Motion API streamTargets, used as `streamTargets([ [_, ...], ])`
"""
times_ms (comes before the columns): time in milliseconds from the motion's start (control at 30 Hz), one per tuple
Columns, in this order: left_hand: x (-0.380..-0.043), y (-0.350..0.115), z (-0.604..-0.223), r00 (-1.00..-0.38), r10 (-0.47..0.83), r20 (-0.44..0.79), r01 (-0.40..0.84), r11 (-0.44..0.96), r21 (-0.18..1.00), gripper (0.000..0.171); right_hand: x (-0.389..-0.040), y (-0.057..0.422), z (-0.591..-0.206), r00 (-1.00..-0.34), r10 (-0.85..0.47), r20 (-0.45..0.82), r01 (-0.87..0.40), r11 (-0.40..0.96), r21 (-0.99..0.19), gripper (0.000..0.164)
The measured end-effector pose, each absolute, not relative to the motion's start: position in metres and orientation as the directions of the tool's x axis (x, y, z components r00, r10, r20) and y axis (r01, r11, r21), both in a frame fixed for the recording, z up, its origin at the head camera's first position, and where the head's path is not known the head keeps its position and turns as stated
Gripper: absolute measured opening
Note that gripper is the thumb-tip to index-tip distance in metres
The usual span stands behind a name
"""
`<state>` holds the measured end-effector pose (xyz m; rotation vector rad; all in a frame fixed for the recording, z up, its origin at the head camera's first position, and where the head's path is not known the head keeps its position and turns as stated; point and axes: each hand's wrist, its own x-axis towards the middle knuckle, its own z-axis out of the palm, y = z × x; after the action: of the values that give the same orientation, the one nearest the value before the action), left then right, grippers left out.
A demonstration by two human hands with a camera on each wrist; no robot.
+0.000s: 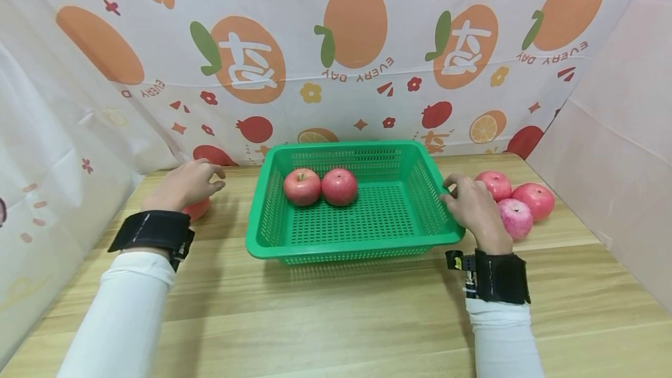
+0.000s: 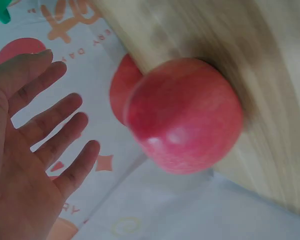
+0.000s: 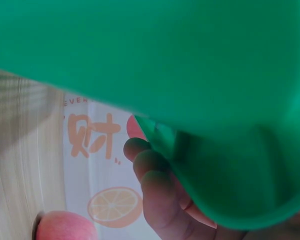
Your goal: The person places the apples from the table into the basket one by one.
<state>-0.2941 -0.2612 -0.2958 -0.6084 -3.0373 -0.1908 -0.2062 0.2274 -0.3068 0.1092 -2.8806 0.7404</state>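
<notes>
A green plastic basket [image 1: 336, 249] with slotted walls stands in the middle of the table. Two red apples, one left [image 1: 301, 187] and one right [image 1: 339, 186], sit side by side in its left half. At the basket's right rim my right hand [image 1: 472, 206] grips the edge with curled fingers; the right wrist view has its fingers [image 3: 157, 192] along the green lip. My left hand [image 1: 185, 184] hovers left of the basket, fingers spread and loosely bent, holding nothing. Below and beside it a red apple [image 2: 187, 117] rests on the table, partly hidden by the hand in the head view.
Three more apples, a back one [image 1: 494, 184], a right one [image 1: 535, 201] and a pinkish front one [image 1: 515, 219], cluster right of my right hand. A fruit-print cloth [image 1: 357, 98] hangs behind the wooden table [image 1: 336, 319], with pale sheeting at both sides.
</notes>
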Motion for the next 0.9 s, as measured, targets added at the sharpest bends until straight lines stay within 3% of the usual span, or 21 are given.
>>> streamTargets([
  [433,-0.288,-0.277,-0.305,-0.959,0.273,0.078,0.279,0.958,0.072,0.030,-0.206,0.226,-0.304,-0.989,-0.025,0.146,-0.091,0.882,-0.462,0.028],
  [900,-0.286,-0.289,-0.315,-0.966,0.238,0.098,0.242,0.970,0.032,0.036,-0.207,0.228,-0.304,-0.989,-0.017,0.148,-0.084,0.886,-0.456,0.027],
])
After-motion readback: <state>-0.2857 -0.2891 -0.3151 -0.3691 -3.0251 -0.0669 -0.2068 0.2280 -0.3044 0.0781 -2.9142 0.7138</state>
